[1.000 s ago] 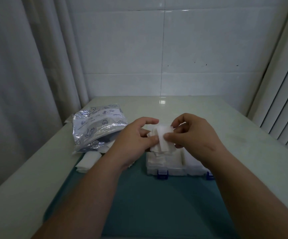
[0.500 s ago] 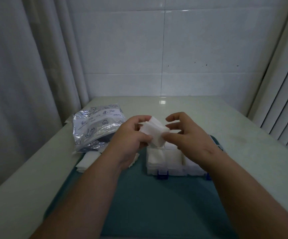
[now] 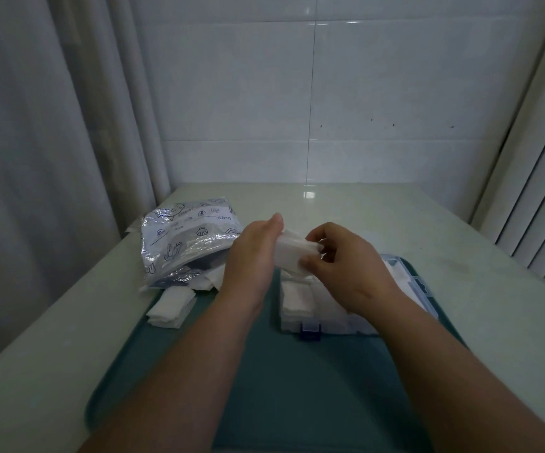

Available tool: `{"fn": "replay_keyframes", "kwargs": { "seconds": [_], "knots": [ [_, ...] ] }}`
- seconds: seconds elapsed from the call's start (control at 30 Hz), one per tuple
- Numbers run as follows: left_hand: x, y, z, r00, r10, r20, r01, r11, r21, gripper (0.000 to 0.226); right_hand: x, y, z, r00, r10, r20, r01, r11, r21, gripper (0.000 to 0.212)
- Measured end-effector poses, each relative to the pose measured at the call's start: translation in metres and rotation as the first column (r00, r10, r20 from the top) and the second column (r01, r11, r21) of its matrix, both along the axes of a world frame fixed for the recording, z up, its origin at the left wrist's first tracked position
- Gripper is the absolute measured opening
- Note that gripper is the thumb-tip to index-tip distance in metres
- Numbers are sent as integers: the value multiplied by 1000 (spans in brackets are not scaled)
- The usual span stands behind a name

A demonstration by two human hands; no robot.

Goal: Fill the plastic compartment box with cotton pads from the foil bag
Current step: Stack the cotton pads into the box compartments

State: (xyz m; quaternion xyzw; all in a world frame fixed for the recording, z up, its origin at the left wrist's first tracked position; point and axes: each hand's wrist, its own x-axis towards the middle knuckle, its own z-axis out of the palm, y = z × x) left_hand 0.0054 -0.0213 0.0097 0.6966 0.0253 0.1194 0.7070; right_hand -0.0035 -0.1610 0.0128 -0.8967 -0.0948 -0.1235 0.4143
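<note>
A stack of white cotton pads (image 3: 292,255) is held in the air between both hands, just above the clear plastic compartment box (image 3: 300,317). My left hand (image 3: 253,253) grips the stack's left end. My right hand (image 3: 346,261) pinches its right end with thumb and fingers. The box sits on a teal mat (image 3: 297,397), has a blue clasp at its front and white pads in its left compartments; my right arm hides much of it. The silver foil bag (image 3: 186,237) lies to the left, its mouth open toward the mat.
A loose pile of cotton pads (image 3: 171,305) lies at the mat's left edge, with more pads (image 3: 210,279) spilling from the bag. The pale table (image 3: 460,256) ends at a tiled wall behind, a curtain on the left and slatted blinds on the right.
The stack of pads has been turned from upright to lying sideways between my hands. Both hands have shifted slightly left and up over the box.
</note>
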Motion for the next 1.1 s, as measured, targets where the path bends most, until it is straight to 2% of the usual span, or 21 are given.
{"fn": "replay_keyframes", "kwargs": {
  "seconds": [0.13, 0.23, 0.3, 0.47, 0.53, 0.63, 0.77, 0.83, 0.9, 0.97, 1.07, 1.1],
  "knots": [
    [0, -8, -8, 999, 20, -25, -18, 994, 105, 20, 1, 4, -4, 998, 50, -42, -52, 997, -52, 21],
    [2, -11, -12, 999, 40, -26, -35, 984, 175, 21, -1, 4, -5, 998, 53, -41, -55, 998, -40, 40],
    [3, -10, -14, 997, 80, -20, -74, 979, 191, 25, -2, 4, -4, 998, 59, -37, -60, 997, -41, 45],
    [7, -9, -16, 991, 130, -45, -123, 984, 130, 24, 1, 7, -7, 1000, 10, -18, -11, 996, -85, 19],
    [7, -9, -17, 990, 136, -22, -131, 982, 136, 21, 0, 6, -7, 999, -11, -35, 8, 998, -67, 21],
    [4, -11, -18, 987, 154, 39, -158, 978, 136, 22, -4, 7, -6, 998, 27, -51, -31, 996, -81, 41],
    [3, -12, -16, 989, 133, 70, -143, 974, 175, 17, -2, 8, -9, 1000, -12, -16, 11, 995, -97, 28],
    [2, -13, -14, 997, 77, 4, -76, 972, 223, 23, -1, 7, -10, 999, -26, -42, 22, 996, -89, 28],
    [2, -13, -14, 994, 22, -106, 5, 969, 247, 44, 0, 7, -11, 998, -19, -52, 15, 997, -81, 27],
    [3, -11, -13, 990, 5, -139, 19, 985, 173, 55, 1, 5, -10, 999, -27, -41, 25, 998, -51, 24],
    [2, -10, -9, 999, -19, -26, 18, 999, -31, 29, 1, -1, -3, 998, -63, -26, 65, 994, 88, 24],
    [-1, -9, -7, 999, -49, 18, 50, 997, -54, 19, 1, -4, 0, 997, -71, -39, 76, 986, 148, 24]
  ]
}}
